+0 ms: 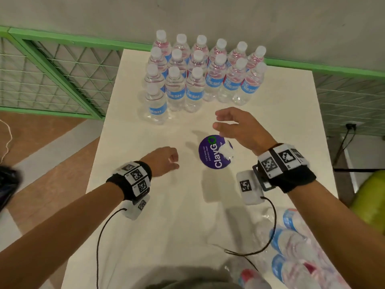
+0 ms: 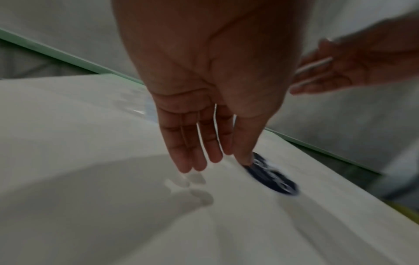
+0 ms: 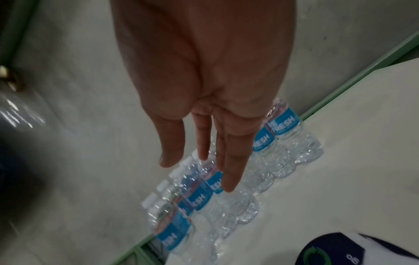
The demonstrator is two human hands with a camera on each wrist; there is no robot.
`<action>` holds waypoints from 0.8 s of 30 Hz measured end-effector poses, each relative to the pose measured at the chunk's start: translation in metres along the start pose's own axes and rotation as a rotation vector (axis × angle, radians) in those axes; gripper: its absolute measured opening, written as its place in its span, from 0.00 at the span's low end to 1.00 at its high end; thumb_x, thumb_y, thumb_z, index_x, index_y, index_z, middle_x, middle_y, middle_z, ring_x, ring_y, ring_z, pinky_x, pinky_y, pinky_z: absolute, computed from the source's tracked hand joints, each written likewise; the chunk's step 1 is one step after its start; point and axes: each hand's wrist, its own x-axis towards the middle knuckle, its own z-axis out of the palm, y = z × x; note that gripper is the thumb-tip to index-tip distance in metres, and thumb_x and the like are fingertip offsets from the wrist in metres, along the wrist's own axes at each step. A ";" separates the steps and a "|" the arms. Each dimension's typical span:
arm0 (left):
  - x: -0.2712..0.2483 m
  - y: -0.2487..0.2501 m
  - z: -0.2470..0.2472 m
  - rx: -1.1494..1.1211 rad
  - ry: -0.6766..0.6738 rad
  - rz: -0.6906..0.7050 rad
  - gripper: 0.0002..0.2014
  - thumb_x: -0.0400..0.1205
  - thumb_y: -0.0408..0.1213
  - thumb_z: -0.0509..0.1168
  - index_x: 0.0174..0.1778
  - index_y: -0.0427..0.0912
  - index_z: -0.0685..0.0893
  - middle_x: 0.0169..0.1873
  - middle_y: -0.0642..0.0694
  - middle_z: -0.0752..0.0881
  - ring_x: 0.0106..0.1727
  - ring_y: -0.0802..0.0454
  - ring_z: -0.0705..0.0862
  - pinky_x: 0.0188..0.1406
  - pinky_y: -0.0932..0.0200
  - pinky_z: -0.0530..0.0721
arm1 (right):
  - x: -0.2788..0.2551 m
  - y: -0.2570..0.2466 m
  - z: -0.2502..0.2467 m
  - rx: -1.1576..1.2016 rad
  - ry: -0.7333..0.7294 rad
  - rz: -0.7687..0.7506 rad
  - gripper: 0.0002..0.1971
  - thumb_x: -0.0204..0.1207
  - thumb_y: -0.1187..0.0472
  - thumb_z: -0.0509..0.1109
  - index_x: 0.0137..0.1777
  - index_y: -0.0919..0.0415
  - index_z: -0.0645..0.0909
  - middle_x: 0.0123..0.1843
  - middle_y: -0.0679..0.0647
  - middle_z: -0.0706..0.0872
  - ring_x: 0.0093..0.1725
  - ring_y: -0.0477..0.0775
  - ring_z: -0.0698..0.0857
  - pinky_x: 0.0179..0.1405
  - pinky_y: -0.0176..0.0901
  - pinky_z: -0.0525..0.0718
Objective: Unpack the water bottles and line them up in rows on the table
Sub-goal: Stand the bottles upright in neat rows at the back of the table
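Several clear water bottles with blue labels and white caps (image 1: 195, 88) stand in rows at the far end of the white table (image 1: 166, 226); one bottle (image 1: 155, 105) stands alone at the front left of them. More bottles in torn plastic wrap (image 1: 291, 243) lie at the near right corner. My right hand (image 1: 231, 124) hovers just in front of the rows, fingers relaxed and empty; the right wrist view shows its straight fingers (image 3: 229, 172) above the bottles (image 3: 226, 206). My left hand (image 1: 168, 161) hangs low over the table's middle, holding nothing, its fingers (image 2: 199, 143) straight.
A round purple sticker (image 1: 214, 152) lies on the table between my hands. A green-framed mesh fence (image 1: 52, 69) and a grey wall stand behind the table. A yellow-green object (image 1: 373, 205) sits off the right edge. Wrist cables trail over the near table.
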 end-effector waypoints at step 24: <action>-0.138 0.164 0.185 0.078 -0.510 0.540 0.39 0.73 0.47 0.73 0.75 0.51 0.58 0.73 0.54 0.61 0.68 0.52 0.71 0.68 0.55 0.73 | -0.207 0.108 -0.082 -0.626 0.270 0.377 0.08 0.69 0.67 0.73 0.46 0.57 0.84 0.54 0.57 0.82 0.49 0.52 0.78 0.39 0.37 0.71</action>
